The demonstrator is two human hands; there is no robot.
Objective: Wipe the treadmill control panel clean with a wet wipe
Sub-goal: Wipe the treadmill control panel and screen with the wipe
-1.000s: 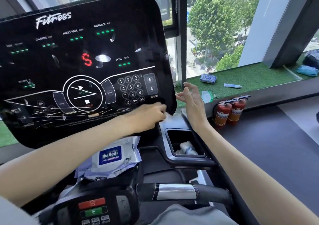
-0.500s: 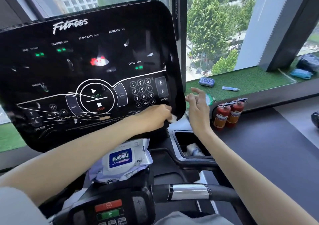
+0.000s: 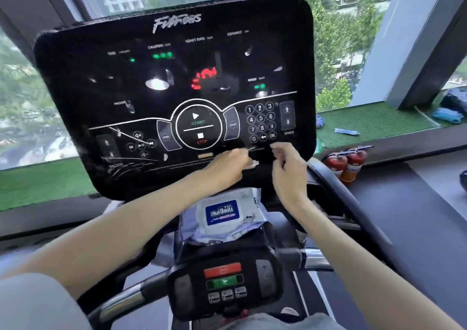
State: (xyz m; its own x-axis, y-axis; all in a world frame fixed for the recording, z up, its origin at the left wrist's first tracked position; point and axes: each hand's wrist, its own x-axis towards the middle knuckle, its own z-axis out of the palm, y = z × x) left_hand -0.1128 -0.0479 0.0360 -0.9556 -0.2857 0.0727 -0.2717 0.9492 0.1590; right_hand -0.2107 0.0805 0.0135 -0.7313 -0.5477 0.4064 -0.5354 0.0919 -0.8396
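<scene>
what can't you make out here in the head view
All head view:
- wet wipe: mostly hidden inside the left hand; only a white corner shows.
- red readout on the control panel: motion-blurred, unreadable.
- right hand: its grip on anything is unclear, fingers blurred.
- fire extinguishers: labels too small.

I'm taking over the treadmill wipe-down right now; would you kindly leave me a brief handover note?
Left hand: grips the crumpled wet wipe at the lower edge of the control panel, below the keypad.
Right hand: beside the wipe, fingers curled; unclear whether it holds anything.
Wipe pack: lies just below the panel.
Done: cannot tell how much is wiped.
Left: streaks show on the panel's lower left; wipe there, then the rest.
</scene>
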